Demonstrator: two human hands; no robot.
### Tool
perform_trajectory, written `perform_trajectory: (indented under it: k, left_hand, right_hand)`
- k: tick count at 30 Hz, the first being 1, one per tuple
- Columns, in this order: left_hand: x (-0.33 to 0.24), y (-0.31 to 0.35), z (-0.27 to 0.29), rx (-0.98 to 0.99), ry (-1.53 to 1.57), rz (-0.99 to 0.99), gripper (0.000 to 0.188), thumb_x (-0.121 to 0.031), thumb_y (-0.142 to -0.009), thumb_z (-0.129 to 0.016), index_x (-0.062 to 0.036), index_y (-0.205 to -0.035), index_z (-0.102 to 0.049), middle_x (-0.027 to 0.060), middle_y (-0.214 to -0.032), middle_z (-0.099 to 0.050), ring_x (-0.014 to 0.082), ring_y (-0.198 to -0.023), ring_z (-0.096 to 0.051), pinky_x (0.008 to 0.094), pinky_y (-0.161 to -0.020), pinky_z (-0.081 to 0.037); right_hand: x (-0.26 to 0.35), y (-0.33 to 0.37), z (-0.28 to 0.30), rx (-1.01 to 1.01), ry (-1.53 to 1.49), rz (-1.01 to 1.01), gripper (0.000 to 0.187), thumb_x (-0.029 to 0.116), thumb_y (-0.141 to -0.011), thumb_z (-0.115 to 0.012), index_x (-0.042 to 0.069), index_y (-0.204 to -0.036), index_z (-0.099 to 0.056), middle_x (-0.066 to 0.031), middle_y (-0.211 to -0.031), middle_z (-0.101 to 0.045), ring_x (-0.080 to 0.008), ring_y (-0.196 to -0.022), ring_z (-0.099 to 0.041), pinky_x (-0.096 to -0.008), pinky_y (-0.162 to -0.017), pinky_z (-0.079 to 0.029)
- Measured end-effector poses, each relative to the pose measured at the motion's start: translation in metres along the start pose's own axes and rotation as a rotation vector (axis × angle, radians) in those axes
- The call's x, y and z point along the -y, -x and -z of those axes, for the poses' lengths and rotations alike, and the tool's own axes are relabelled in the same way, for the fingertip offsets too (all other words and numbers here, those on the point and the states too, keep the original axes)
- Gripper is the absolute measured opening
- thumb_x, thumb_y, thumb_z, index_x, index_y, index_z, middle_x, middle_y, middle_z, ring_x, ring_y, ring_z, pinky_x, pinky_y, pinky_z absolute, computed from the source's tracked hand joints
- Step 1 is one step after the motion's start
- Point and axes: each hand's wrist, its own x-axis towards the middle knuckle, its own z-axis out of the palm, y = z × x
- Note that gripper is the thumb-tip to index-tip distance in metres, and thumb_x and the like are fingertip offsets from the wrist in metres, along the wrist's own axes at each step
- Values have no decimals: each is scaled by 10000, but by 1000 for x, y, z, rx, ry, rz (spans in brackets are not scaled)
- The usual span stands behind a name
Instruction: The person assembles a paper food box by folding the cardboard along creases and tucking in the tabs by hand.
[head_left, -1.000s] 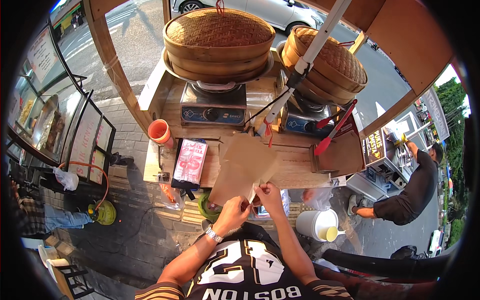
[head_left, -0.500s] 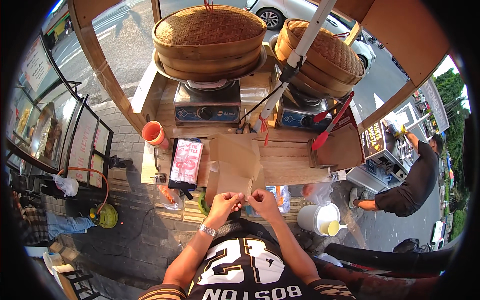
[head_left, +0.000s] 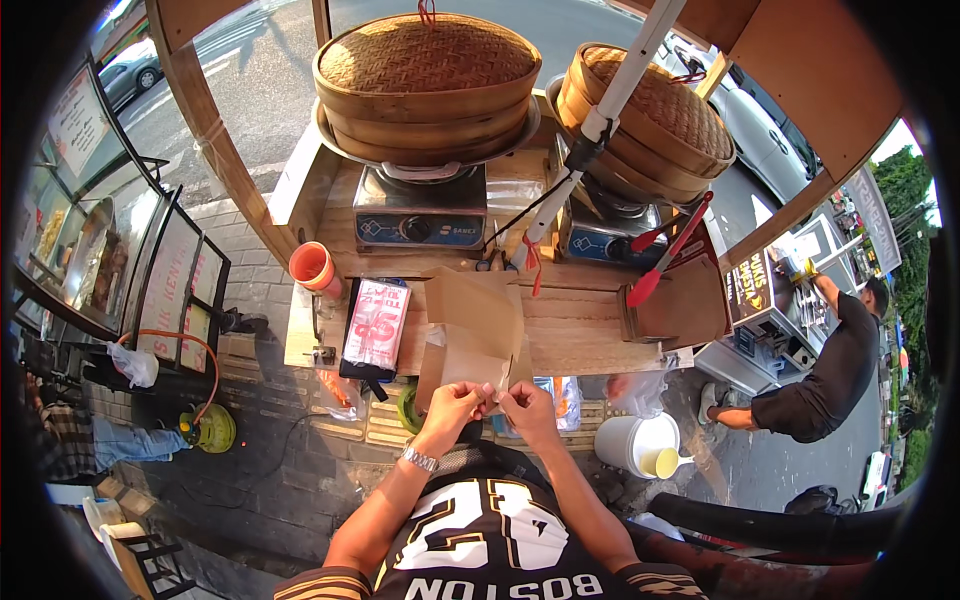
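My left hand point(head_left: 452, 405) and my right hand point(head_left: 527, 405) meet at the near edge of a brown paper bag point(head_left: 478, 330), each pinching its bottom corner. The bag lies flat over the front of the wooden counter point(head_left: 580, 335) and hangs toward me. A wristwatch point(head_left: 420, 459) sits on my left wrist. To the bag's left lies a pink and white printed packet point(head_left: 375, 322) on a dark tray.
Two stacks of woven bamboo steamers point(head_left: 428, 75) point(head_left: 650, 120) sit on gas burners point(head_left: 420, 215) at the back. Red tongs point(head_left: 665, 250), an orange cup point(head_left: 312, 267), a white pole point(head_left: 600, 120). A white bucket point(head_left: 640, 445) stands on the ground at right, a person in black point(head_left: 820, 370) crouches beyond, and a green gas cylinder point(head_left: 210, 428) stands at left.
The bag was lifted and being folded before; now it lies lower, and both hands have drawn back to its near edge, close to my body.
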Motion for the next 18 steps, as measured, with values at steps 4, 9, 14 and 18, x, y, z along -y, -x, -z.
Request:
perform_trajectory:
  k: [4, 9, 14, 18]
  left_hand:
    - [2, -1, -1, 20, 41, -14, 279, -265, -994, -758, -2, -904, -730, 3, -771, -665, 63, -678, -582, 200, -616, -466]
    - [3, 1, -1, 38, 32, -42, 292, -286, -1000, -750, -4, -924, -738, 17, -814, -677, 71, -713, -591, 209, -645, -483]
    - [2, 4, 3, 154, 143, -58, 205, -178, -1025, -707, 25, -1053, -718, 13, -917, -693, 69, -802, -608, 229, -719, -508]
    - [0, 5, 4, 181, 137, -49, 183, -116, -1020, -700, 34, -1126, -698, 35, -992, -705, 88, -868, -635, 231, -790, -534]
  right_hand:
    - [0, 0, 0, -21, 31, 30, 236, 148, -957, -741, 36, -784, -626, 79, -653, -536, -3, -596, -434, -230, -513, -326]
    - [-2, -2, -1, -35, 69, 42, 243, 150, -951, -747, 34, -780, -620, 77, -651, -530, -8, -600, -431, -239, -521, -333]
    - [-4, -5, 4, -32, 72, 72, 242, 147, -954, -742, 30, -782, -618, 72, -650, -526, -13, -610, -433, -244, -527, -336]
    - [-4, -6, 3, -36, 46, 21, 238, 152, -957, -743, 28, -795, -620, 69, -654, -524, -15, -611, -429, -248, -530, -337]
